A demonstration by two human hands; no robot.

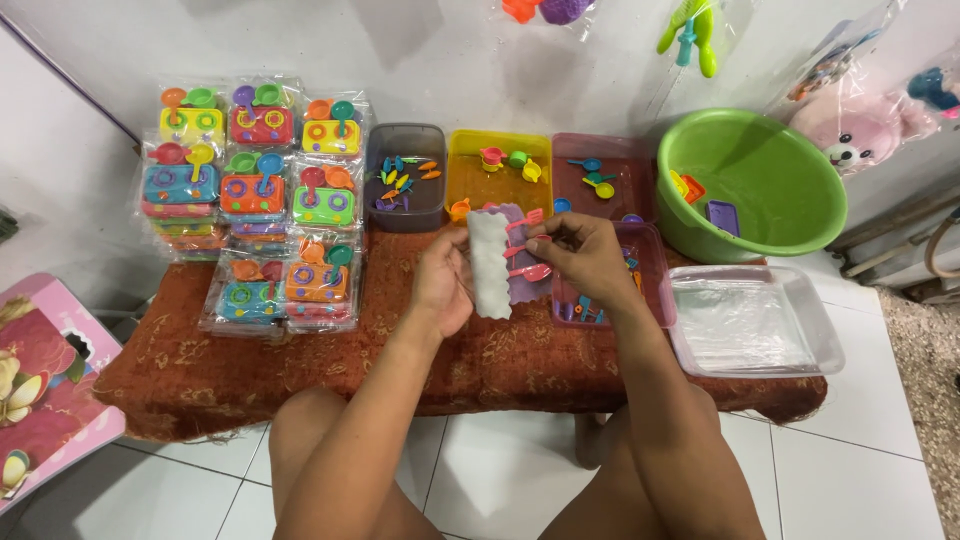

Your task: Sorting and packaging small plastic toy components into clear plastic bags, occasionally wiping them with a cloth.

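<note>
step: we read this as mid-assembly of one toy set; small pieces being gathered against the toy tray held above the red-brown cloth table
left hand: closed on the tray's left edge, thumb on front, fingers behind; holds it upright, white face toward us, purple part behind
right hand: fingers pinched on pink toy utensils, handles pointing left, touching the tray's right edge
arm pose: both forearms come up from the knees, elbows low, wrists bent inward; hands meet at table centre
where: tray sits between the two hands, just in front of the yellow bin and beside the pink bin
next move, our guess: needs a steady left grip while the right seats the utensils flat; a fine pinch, easy to drop one
around: packed toy sets stacked at left, grey bin with small pieces, green basin at right, clear tray of plastic bags near right
</note>
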